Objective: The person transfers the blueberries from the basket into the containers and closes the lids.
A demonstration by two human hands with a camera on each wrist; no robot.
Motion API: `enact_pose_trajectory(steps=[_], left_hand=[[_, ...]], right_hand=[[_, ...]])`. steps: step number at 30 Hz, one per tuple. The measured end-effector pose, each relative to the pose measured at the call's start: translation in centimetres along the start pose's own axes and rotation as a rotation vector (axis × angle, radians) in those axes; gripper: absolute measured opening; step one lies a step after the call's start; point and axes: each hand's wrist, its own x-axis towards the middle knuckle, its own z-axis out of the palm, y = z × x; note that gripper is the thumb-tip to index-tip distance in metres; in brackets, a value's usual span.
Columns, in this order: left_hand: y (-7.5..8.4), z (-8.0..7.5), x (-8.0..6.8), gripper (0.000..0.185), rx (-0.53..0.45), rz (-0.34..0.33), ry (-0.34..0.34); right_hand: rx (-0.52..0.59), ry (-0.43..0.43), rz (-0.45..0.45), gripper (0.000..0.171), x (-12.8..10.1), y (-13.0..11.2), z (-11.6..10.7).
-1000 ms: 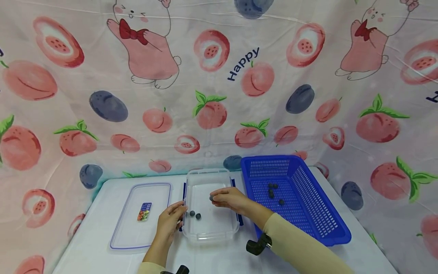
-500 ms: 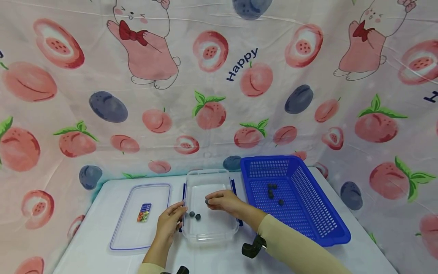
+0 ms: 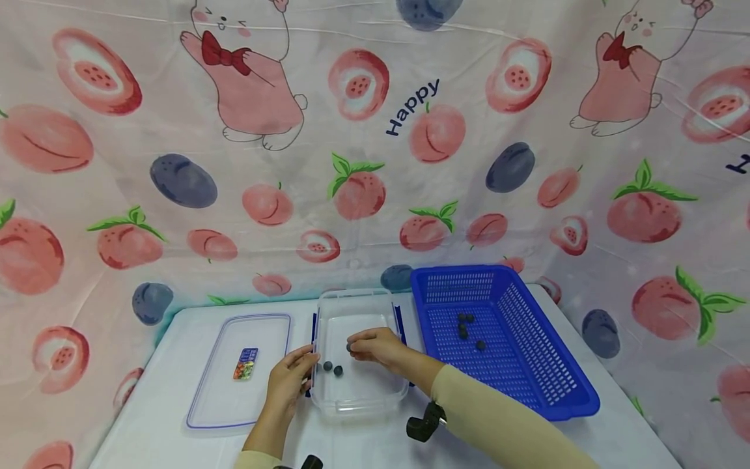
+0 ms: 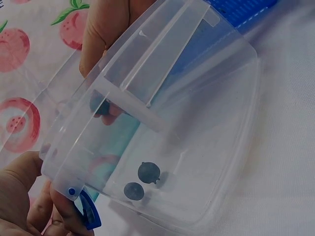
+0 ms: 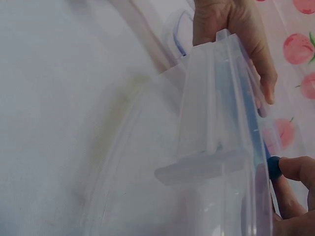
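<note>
A clear plastic container (image 3: 359, 405) with blue side latches stands uncovered in the middle of the white table. My left hand (image 3: 287, 381) holds its left rim, thumb and fingers on either side of the wall; a blue latch (image 4: 90, 211) hangs by those fingers in the left wrist view. Over the container, my right hand (image 3: 379, 348) pinches a blueberry (image 5: 274, 167) between thumb and fingertips. Two blueberries (image 4: 148, 172) lie close together on the container floor, toward its left side. In the right wrist view the container wall covers part of the right fingers.
To the right, a blue slotted basket (image 3: 551, 374) has several blueberries (image 3: 463, 331) on its bottom. A clear lid (image 3: 213, 397) with a blue seal lies flat on the left, bearing a small colourful label (image 3: 245, 363). Behind the table hangs a peach-print cloth (image 3: 351, 137).
My right hand has moved left and slightly down over the container, carrying the pinched blueberry. The left hand keeps its hold on the rim.
</note>
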Motion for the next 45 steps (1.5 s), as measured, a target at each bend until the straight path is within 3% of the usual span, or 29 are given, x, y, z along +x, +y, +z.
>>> enact_pose_trajectory(steps=[15,26,36,45], left_hand=[[-0.2,0.1,-0.3,0.047,0.007,0.004,0.007],[-0.1,0.2,-0.5,0.047,0.006,0.001,0.004],[-0.1,0.1,-0.4,0.048,0.012,0.004,0.008],[0.0,0.0,-0.2,0.049,0.019,0.003,0.003]], right_hand=[[-0.101,0.046,0.077,0.025,1.2,0.6,0.2],[-0.092,0.174,0.127,0.022,2.3,1.4,0.7],[-0.019,0.153,0.191,0.024,2.8,1.9,0.8],[-0.021,0.152,0.208,0.025,2.8,1.8,0.8]])
